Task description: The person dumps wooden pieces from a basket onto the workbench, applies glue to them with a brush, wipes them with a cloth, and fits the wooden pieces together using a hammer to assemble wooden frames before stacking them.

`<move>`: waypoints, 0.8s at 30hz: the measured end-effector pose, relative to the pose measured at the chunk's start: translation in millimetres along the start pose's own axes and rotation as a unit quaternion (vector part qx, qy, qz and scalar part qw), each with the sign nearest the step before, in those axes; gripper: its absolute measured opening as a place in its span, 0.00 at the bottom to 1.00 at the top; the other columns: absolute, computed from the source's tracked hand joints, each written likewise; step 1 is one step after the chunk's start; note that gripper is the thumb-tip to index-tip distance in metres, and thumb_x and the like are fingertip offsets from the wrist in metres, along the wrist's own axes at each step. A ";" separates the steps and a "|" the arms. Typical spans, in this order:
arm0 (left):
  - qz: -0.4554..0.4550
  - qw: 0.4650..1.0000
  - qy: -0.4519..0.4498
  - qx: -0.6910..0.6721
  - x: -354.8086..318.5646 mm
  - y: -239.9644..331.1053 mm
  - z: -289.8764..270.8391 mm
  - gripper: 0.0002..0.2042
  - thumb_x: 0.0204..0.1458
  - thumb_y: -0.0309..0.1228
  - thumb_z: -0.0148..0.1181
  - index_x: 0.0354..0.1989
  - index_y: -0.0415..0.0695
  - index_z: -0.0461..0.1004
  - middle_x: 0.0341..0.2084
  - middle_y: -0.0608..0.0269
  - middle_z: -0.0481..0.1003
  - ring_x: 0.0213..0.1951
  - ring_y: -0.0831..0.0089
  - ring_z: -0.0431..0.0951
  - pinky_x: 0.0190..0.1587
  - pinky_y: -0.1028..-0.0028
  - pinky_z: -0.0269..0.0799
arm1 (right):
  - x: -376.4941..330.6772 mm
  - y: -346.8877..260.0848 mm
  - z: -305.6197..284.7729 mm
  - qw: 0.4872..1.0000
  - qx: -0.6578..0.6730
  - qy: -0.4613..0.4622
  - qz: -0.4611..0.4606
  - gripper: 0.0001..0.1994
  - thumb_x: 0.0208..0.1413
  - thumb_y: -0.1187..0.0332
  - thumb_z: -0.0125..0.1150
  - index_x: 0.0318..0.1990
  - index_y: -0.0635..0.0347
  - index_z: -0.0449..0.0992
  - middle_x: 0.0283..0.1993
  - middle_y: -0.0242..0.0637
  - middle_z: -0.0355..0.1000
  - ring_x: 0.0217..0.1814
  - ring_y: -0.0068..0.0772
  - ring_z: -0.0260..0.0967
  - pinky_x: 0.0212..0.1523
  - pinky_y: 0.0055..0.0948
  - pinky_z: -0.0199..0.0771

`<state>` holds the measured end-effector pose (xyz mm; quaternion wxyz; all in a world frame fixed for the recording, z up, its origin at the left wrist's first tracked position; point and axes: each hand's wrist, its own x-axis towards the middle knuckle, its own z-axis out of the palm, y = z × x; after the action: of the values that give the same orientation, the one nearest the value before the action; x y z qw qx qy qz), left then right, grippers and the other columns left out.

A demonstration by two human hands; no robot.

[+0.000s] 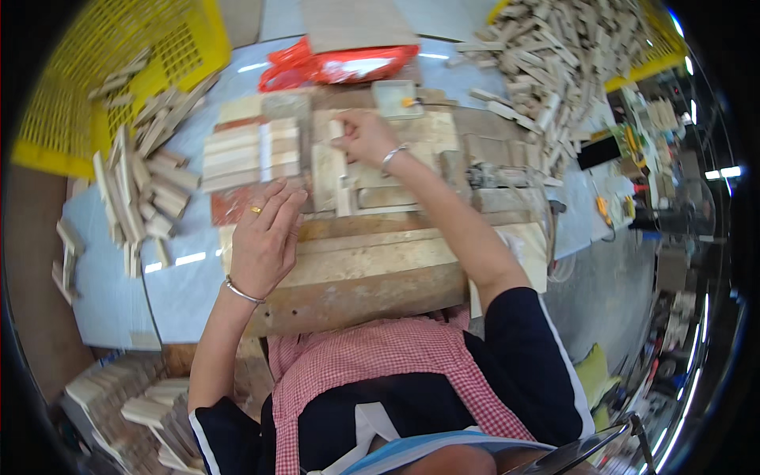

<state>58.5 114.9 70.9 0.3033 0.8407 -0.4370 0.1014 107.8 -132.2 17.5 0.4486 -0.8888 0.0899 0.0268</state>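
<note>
My left hand (265, 237) lies flat, fingers apart, on the wooden workbench (372, 277), just below a row of pale wooden blocks (252, 150). My right hand (362, 136) reaches further forward and pinches a small pale wooden piece (336, 129) standing upright over a wooden jig (372, 178) in the middle of the bench. A ring and a bracelet are on the left hand, and a bracelet on the right wrist.
A loose pile of wooden strips (142, 190) lies to the left beside a yellow plastic crate (119, 71). A second heap of strips (554, 55) fills a crate at the back right. A red plastic bag (332, 65) lies behind the jig. More stacked blocks (142, 404) sit low on the left.
</note>
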 end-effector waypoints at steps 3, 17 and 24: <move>0.052 0.996 -0.045 0.050 28.1 -0.3 31.8 0.17 0.49 0.22 0.54 0.50 0.37 0.68 0.44 0.52 0.73 0.54 0.55 0.69 0.53 0.62 0.65 | 5.1 -4.2 3.9 0.998 -0.048 -0.014 -0.030 0.21 0.45 0.70 0.68 0.48 0.64 0.74 0.24 0.33 0.69 0.21 0.24 0.72 0.23 0.26 0.75; 0.063 0.989 -0.063 0.121 49.4 8.5 54.4 0.18 0.46 0.20 0.50 0.48 0.32 0.69 0.43 0.52 0.74 0.52 0.59 0.69 0.58 0.58 0.60 | -31.8 150.2 -241.2 0.722 -0.682 0.114 0.018 0.09 0.47 0.71 0.54 0.35 0.55 0.79 0.48 0.37 0.71 0.51 0.38 0.66 0.52 0.40 0.64; 0.047 0.990 -0.074 0.112 43.6 7.6 53.8 0.20 0.45 0.20 0.50 0.50 0.32 0.68 0.44 0.51 0.73 0.52 0.59 0.69 0.59 0.57 0.60 | -44.1 178.0 -261.1 0.701 -0.699 0.126 -0.067 0.09 0.49 0.65 0.55 0.36 0.54 0.79 0.48 0.35 0.70 0.55 0.37 0.63 0.57 0.43 0.57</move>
<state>73.5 50.1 50.3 0.1687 0.8532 -0.4830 0.1011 23.2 -439.2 37.7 -0.3168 -0.9457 0.0417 -0.0603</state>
